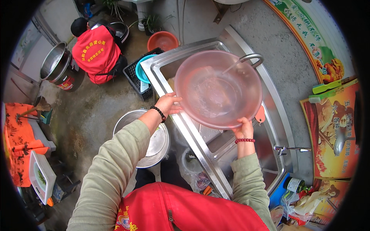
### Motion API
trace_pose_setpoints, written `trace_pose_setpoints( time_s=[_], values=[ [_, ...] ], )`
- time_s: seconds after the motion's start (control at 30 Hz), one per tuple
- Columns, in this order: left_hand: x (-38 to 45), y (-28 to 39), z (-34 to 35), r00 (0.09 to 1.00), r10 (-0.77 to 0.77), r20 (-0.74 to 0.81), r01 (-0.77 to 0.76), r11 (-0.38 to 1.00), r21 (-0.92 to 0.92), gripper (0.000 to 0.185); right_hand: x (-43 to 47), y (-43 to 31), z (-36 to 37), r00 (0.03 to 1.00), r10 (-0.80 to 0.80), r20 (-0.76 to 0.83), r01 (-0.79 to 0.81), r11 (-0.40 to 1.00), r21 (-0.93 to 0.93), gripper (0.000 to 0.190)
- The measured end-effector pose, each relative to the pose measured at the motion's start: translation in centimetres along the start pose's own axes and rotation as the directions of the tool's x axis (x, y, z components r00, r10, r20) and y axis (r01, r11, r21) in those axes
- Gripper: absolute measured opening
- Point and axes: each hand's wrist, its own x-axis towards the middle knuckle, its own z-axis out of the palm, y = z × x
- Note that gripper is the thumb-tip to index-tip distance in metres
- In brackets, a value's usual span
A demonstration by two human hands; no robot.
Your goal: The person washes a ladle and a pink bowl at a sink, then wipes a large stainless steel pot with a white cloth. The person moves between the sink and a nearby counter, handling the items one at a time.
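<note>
A translucent pink plastic basin (199, 109) is over the stainless-steel sink (185, 124). My left hand (169, 104) holds its left rim, fingers reaching below the edge. At the near right rim, my right hand (244, 128) grips with the thumb on top. A curved metal faucet spout (252, 57) sends a thin stream of water (231, 67) into the basin, and shallow water shows at its bottom. Close to my right hand, an orange handle (260, 114) with a hole sticks out from beside the basin. Below my left forearm stands a large metal pot (157, 144).
A second faucet (292, 149) projects over the sink's right part. A person in a red vest (96, 53) crouches at far left, beside stacked metal pots (55, 62). A black crate (134, 78), a turquoise basin (141, 69) and an orange basin (162, 40) stand beyond the sink.
</note>
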Motion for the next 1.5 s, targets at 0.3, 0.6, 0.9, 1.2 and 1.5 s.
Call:
trace_pose_setpoints(
  time_s=[0.3, 0.6, 0.9, 1.2, 1.5],
  values=[
    [-1.4, 0.9, 0.1, 0.999, 0.018, 0.031, -0.016, 0.998, -0.06, 0.073, 0.2, 0.0, -0.9, 0.999, 0.029, 0.041, -0.03, 0.999, 0.018, 0.055],
    [-2.1, 0.1, -0.2, 0.994, 0.045, 0.095, -0.034, 0.992, -0.12, 0.075, -0.3, 0.1, -2.0, 0.998, 0.042, 0.039, -0.042, 0.999, -0.004, 0.055],
    [-2.4, -0.5, 1.2, 0.995, 0.044, 0.088, -0.032, 0.99, -0.135, 0.075, -0.9, -1.1, -1.8, 1.0, 0.014, 0.015, -0.014, 1.0, 0.012, 0.058],
    [-2.6, 0.2, 2.8, 0.987, 0.059, 0.151, -0.044, 0.994, -0.101, 0.07, 0.9, -2.0, -3.5, 0.999, 0.0, 0.054, -0.001, 1.0, 0.027, 0.06],
    [-1.7, 1.1, 4.2, 0.982, 0.077, 0.173, -0.063, 0.995, -0.083, 0.068, 3.2, -3.1, -4.3, 0.999, -0.003, 0.054, 0.002, 1.0, 0.006, 0.063]
  ],
)
